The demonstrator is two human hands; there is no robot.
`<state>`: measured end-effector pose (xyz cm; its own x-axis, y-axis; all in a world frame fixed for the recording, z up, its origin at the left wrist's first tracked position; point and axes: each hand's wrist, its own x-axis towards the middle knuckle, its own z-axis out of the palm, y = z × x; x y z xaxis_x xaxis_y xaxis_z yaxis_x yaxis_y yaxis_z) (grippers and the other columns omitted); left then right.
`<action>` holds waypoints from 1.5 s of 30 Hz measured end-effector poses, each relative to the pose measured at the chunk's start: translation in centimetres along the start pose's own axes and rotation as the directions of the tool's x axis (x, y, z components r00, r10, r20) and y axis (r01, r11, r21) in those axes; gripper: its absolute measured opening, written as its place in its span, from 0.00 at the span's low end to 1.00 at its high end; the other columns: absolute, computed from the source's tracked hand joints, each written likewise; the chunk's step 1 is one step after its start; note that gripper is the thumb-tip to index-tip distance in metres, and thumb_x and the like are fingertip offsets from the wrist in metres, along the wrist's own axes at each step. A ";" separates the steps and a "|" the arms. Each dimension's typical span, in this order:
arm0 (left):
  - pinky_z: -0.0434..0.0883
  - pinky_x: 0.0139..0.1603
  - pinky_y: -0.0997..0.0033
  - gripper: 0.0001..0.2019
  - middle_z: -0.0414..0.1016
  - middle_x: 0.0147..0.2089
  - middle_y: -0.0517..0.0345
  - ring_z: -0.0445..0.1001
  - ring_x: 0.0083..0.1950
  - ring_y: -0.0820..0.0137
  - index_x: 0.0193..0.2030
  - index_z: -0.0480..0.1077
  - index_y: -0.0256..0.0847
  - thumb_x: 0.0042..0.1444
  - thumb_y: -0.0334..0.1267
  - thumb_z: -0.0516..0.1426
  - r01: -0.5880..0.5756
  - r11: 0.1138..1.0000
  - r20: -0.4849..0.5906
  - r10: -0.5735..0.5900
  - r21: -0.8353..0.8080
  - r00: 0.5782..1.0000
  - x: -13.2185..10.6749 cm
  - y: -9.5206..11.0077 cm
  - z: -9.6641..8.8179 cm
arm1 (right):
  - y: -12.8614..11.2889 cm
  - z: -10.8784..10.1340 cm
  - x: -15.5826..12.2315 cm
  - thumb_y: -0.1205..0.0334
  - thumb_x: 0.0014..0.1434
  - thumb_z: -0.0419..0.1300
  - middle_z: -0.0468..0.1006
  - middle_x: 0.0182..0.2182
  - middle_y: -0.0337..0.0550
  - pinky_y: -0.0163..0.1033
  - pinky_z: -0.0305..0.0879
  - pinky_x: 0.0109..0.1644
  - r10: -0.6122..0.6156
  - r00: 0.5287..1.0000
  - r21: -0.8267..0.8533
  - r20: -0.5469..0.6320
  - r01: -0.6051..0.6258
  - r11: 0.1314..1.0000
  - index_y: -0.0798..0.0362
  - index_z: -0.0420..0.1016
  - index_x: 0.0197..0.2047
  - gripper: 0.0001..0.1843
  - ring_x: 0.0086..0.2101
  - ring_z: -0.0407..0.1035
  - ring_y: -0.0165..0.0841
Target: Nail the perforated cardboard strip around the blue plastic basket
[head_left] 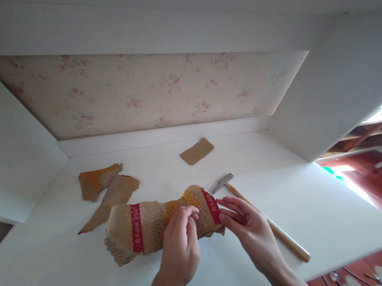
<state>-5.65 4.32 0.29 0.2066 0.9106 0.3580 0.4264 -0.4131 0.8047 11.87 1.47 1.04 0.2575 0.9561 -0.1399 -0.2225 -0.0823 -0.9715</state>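
A long piece of brown perforated cardboard (146,226) with red printed bands and an orange patch lies on the white desk (319,209). My left hand (180,244) rests on its middle right part, fingers curled and pinching the surface. My right hand (249,228) pinches the cardboard's right end by the red band. A hammer (262,219) with a wooden handle and metal head lies just right of my right hand.
Two torn cardboard pieces (111,190) lie at the left back of the desk, and a small perforated cardboard rectangle (197,151) lies near the back. Floral wallpaper (153,90) backs the alcove. White side walls flank the desk. Spoons (378,275) lie on the red floor, lower right.
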 end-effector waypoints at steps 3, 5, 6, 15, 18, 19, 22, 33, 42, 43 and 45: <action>0.71 0.47 0.66 0.09 0.75 0.41 0.55 0.75 0.43 0.67 0.47 0.65 0.43 0.65 0.31 0.47 0.023 0.996 0.030 -0.026 0.084 0.999 0.4 -0.2 0.3 | 1.0 0.0 1.6 0.59 0.54 0.69 0.81 0.49 0.48 0.42 0.76 0.44 0.011 0.999 -0.065 0.036 -0.008 0.998 0.51 0.74 0.48 0.18 0.46 0.77 0.42; 0.71 0.48 0.63 0.09 0.74 0.42 0.54 0.75 0.44 0.65 0.48 0.65 0.43 0.64 0.31 0.49 0.006 0.990 0.071 -0.016 0.140 0.997 0.7 -0.1 0.5 | 1.8 -0.1 2.3 0.57 0.56 0.66 0.81 0.48 0.48 0.43 0.76 0.46 -0.008 0.999 -0.129 0.037 0.013 0.992 0.52 0.75 0.47 0.16 0.46 0.77 0.42; 0.71 0.49 0.62 0.09 0.74 0.43 0.54 0.75 0.45 0.64 0.49 0.65 0.43 0.63 0.31 0.51 -0.008 0.987 0.093 -0.007 0.163 0.996 0.8 -0.1 0.5 | 2.0 -0.2 2.5 0.56 0.57 0.65 0.82 0.47 0.48 0.44 0.75 0.47 -0.039 0.999 -0.171 0.021 0.042 0.984 0.52 0.75 0.47 0.15 0.46 0.77 0.42; 0.70 0.54 0.54 0.11 0.74 0.47 0.53 0.73 0.50 0.59 0.49 0.68 0.43 0.59 0.39 0.58 -0.037 0.959 0.131 0.000 0.281 0.991 1.0 0.1 1.0 | -1.2 -0.2 0.3 0.55 0.61 0.63 0.77 0.32 0.39 0.33 0.65 0.23 -0.272 0.956 -0.403 0.110 0.293 0.867 0.47 0.83 0.42 0.09 0.24 0.67 0.28; 0.71 0.51 0.55 0.11 0.74 0.44 0.54 0.73 0.48 0.59 0.48 0.69 0.44 0.59 0.42 0.59 -0.053 0.958 0.153 0.010 0.281 0.988 1.1 0.3 0.9 | -1.1 0.2 0.3 0.57 0.61 0.63 0.78 0.34 0.41 0.33 0.64 0.24 -0.255 0.950 -0.377 0.178 0.306 0.874 0.46 0.84 0.40 0.09 0.27 0.68 0.30; 0.71 0.51 0.55 0.11 0.74 0.44 0.54 0.73 0.48 0.59 0.47 0.69 0.44 0.59 0.43 0.59 -0.061 0.958 0.158 0.016 0.280 0.987 1.1 0.3 0.9 | -0.8 0.3 0.5 0.57 0.61 0.62 0.79 0.33 0.41 0.34 0.64 0.24 -0.228 0.957 -0.380 0.180 0.281 0.881 0.46 0.84 0.40 0.09 0.27 0.69 0.30; 0.71 0.50 0.56 0.10 0.75 0.43 0.55 0.73 0.47 0.59 0.47 0.70 0.45 0.59 0.42 0.59 -0.069 0.956 0.160 0.023 0.287 0.987 1.1 0.4 0.9 | 0.0 0.4 1.1 0.57 0.60 0.64 0.80 0.29 0.39 0.35 0.68 0.30 -0.197 0.965 -0.444 0.174 0.256 0.859 0.45 0.85 0.39 0.08 0.27 0.70 0.31; 0.70 0.50 0.57 0.07 0.75 0.42 0.55 0.73 0.45 0.61 0.45 0.71 0.45 0.60 0.38 0.57 -0.056 0.968 0.175 0.012 0.245 0.985 1.3 0.9 0.7 | 0.3 0.7 1.4 0.60 0.61 0.63 0.80 0.29 0.40 0.39 0.70 0.36 -0.292 0.928 -0.529 0.229 0.371 0.763 0.44 0.85 0.40 0.08 0.31 0.72 0.35; 0.70 0.49 0.59 0.06 0.75 0.41 0.55 0.73 0.45 0.61 0.43 0.72 0.45 0.59 0.35 0.58 -0.051 0.968 0.172 0.008 0.246 0.985 1.4 0.9 0.6 | -0.7 1.2 1.1 0.63 0.64 0.61 0.85 0.36 0.38 0.41 0.69 0.40 -0.355 0.870 -0.563 0.341 0.492 0.665 0.42 0.84 0.41 0.10 0.34 0.70 0.37; 0.70 0.49 0.58 0.06 0.75 0.42 0.55 0.73 0.45 0.61 0.43 0.72 0.45 0.59 0.35 0.58 -0.049 0.968 0.172 0.006 0.245 0.985 1.4 0.9 0.5 | -0.7 1.2 1.1 0.63 0.64 0.61 0.85 0.36 0.38 0.42 0.69 0.40 -0.355 0.869 -0.567 0.345 0.495 0.659 0.42 0.84 0.41 0.10 0.34 0.70 0.38; 0.70 0.49 0.58 0.06 0.75 0.42 0.55 0.73 0.45 0.61 0.43 0.72 0.45 0.59 0.35 0.58 -0.048 0.969 0.180 0.004 0.243 0.984 1.3 0.8 0.5 | -0.7 1.2 1.1 0.63 0.64 0.61 0.85 0.36 0.38 0.41 0.69 0.40 -0.354 0.868 -0.573 0.348 0.496 0.652 0.43 0.84 0.41 0.10 0.34 0.70 0.37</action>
<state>-4.57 5.21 1.16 0.3634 0.8916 0.2700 0.6173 -0.4475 0.6471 11.18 2.90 1.75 -0.0252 0.9569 0.2893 0.5215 0.2594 -0.8129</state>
